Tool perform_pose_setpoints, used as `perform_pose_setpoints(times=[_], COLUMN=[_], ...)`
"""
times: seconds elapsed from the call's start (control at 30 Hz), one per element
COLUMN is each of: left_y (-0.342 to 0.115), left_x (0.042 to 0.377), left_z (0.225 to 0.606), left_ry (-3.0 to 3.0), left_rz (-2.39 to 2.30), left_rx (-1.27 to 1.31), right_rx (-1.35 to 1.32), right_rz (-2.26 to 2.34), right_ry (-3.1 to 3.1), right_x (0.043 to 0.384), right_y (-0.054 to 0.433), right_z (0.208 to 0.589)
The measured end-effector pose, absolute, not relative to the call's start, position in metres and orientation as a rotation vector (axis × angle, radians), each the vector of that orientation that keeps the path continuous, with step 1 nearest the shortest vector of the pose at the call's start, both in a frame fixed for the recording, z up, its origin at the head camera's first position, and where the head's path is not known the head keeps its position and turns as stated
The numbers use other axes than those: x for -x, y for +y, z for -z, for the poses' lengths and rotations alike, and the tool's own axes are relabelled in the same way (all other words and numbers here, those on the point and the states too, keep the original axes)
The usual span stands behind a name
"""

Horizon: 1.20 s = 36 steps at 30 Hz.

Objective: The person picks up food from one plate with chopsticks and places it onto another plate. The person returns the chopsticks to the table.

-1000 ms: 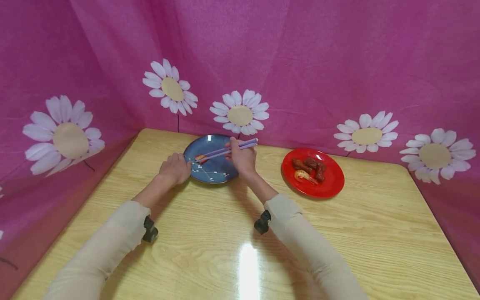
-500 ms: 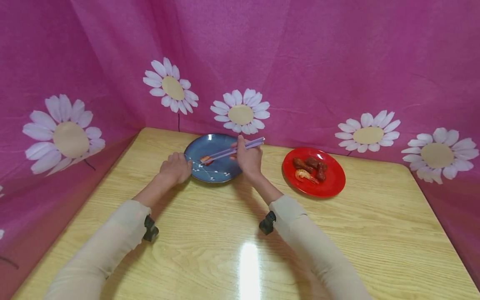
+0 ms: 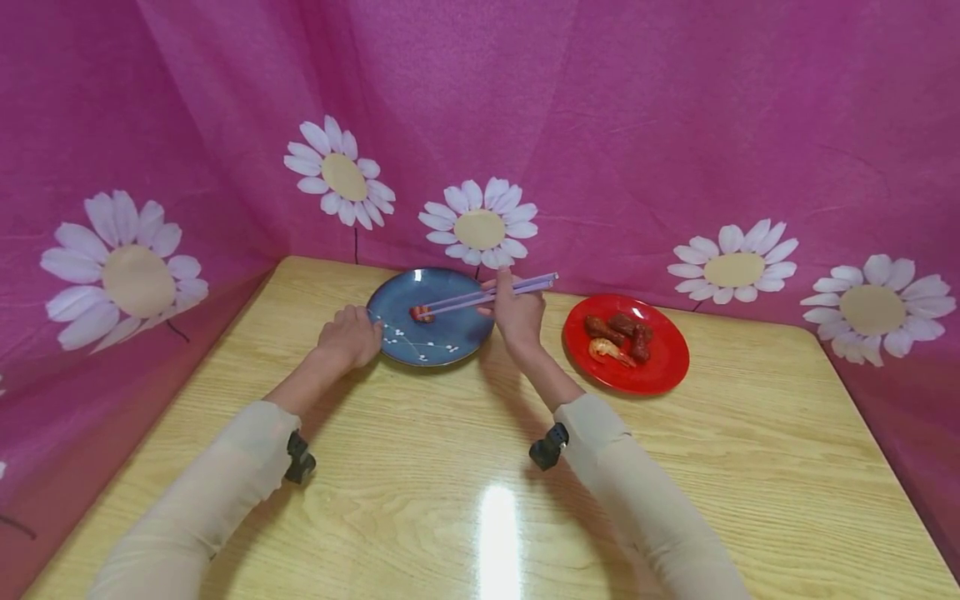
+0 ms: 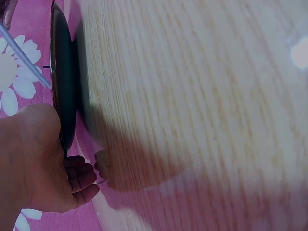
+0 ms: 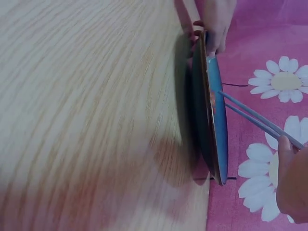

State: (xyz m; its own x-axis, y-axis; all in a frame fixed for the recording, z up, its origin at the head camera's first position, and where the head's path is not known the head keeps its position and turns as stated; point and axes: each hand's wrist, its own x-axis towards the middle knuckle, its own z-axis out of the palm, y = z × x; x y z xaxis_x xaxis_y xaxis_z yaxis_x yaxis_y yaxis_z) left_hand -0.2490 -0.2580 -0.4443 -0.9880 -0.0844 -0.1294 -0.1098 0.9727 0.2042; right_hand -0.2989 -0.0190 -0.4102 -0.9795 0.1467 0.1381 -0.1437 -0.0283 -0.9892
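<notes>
My left hand grips the left rim of a dark blue plate with a white blossom pattern. In the left wrist view its fingers curl beneath the rim. Over the plate's right side, my right hand holds a pair of lilac chopsticks, which slant down to the left. Their tips meet a small reddish-orange piece of food near the plate's middle. That piece is mostly hidden behind the rim in the right wrist view.
To the right on the wooden table stands a red plate. It bears several brown-red pieces of meat and a shrimp. A pink curtain with daisies hangs close behind the table's far edge.
My right hand has shifted rightwards with the chopsticks. The food piece at their tips has moved a little to the right across the blue plate and turned. My left hand keeps its place.
</notes>
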Motion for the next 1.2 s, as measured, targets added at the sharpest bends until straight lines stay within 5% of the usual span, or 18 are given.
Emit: perform_pose_setpoints(times=[1.2], left_y=[-0.260], left_x=[0.252], left_z=[0.447], left_ry=[2.995], left_rz=[-0.339], left_rx=[0.159], right_rx=[-0.308], right_rz=[-1.990], right_ry=[-2.412], right_x=[0.321], right_y=[-0.029], right_z=[0.392])
